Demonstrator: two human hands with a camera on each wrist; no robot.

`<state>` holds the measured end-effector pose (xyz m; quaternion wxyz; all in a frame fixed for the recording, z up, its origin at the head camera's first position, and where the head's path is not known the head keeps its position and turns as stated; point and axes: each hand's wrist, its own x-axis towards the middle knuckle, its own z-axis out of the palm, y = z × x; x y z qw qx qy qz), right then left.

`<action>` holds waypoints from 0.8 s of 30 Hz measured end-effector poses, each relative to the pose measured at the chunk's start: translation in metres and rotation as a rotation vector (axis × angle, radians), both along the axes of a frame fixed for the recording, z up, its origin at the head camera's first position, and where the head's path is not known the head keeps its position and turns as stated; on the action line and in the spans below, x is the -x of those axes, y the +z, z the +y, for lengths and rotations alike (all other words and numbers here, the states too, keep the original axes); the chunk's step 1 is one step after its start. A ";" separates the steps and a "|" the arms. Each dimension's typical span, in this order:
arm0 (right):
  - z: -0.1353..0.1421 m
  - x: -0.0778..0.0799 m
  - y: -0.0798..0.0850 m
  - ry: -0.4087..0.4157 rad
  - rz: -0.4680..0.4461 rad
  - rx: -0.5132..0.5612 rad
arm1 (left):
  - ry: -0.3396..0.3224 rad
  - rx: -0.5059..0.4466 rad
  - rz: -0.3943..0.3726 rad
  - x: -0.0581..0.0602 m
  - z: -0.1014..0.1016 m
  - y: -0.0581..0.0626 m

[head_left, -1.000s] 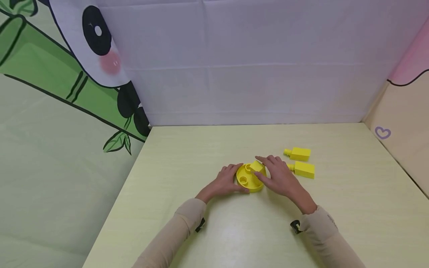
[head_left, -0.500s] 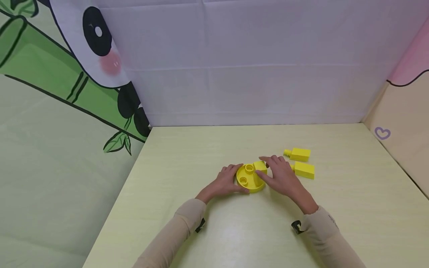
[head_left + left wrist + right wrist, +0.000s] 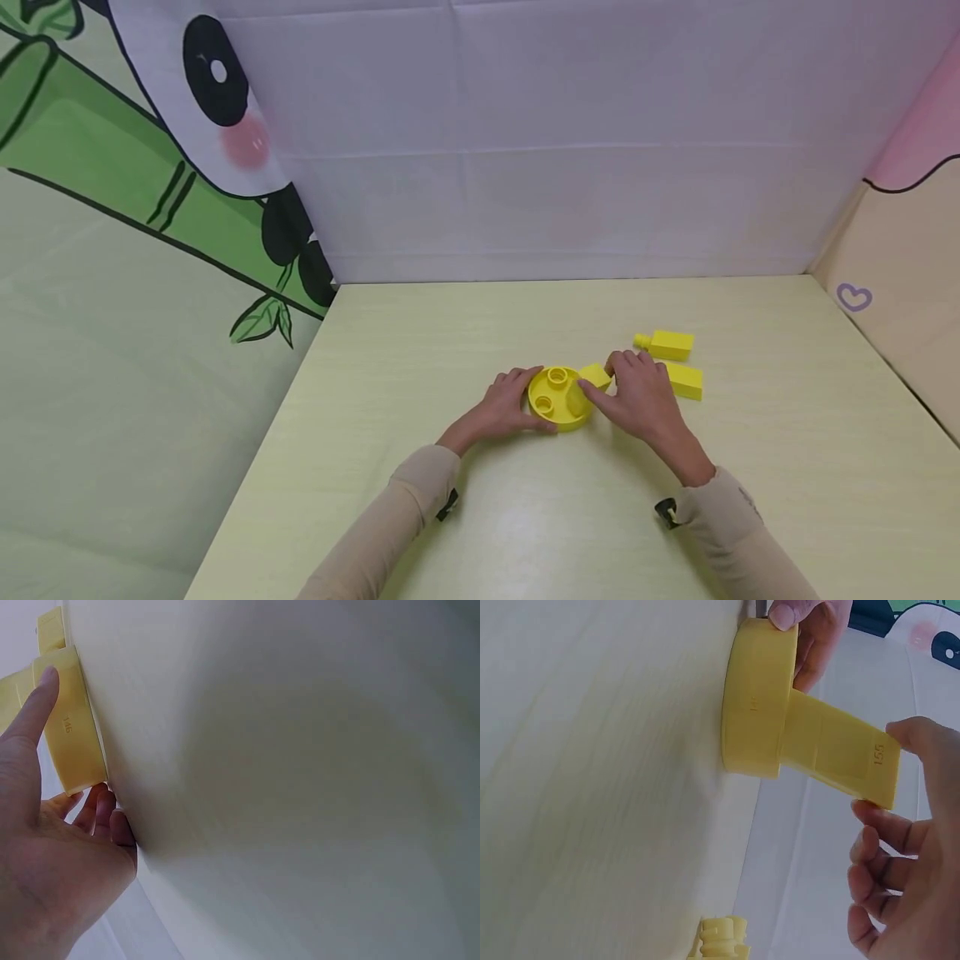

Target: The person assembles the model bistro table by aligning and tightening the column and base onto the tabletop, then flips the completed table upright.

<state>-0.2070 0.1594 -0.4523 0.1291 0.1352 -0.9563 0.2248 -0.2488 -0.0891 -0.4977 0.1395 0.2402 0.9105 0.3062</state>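
My left hand (image 3: 504,404) grips a round yellow base (image 3: 570,425), thumb on its near side and fingers on its far side. Two raised ring sockets show inside the rim. From the base's right part rises a yellow block (image 3: 594,375), leaning to the right. My right hand (image 3: 641,402) pinches its top end between thumb and index finger, the other fingers loosely curled. The right wrist view shows the number 155 on this block (image 3: 844,746); its lower end is hidden inside the base. The left wrist view shows 146 on the base's side (image 3: 71,742).
Two more yellow blocks lie to the right on the pale table (image 3: 450,350). The farther block (image 3: 671,344) shows its threaded-looking knob; the nearer block (image 3: 685,380) is partly behind my right hand. Printed cloth walls (image 3: 555,200) border the table's back and sides.
The block in my right hand has swung from leaning left, through upright, to leaning right. My right hand has shifted slightly right with it. My left hand and the base stay put.
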 end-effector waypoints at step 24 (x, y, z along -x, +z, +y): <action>0.006 -0.012 0.007 0.034 -0.001 -0.002 | 0.002 0.008 0.002 0.000 0.001 0.000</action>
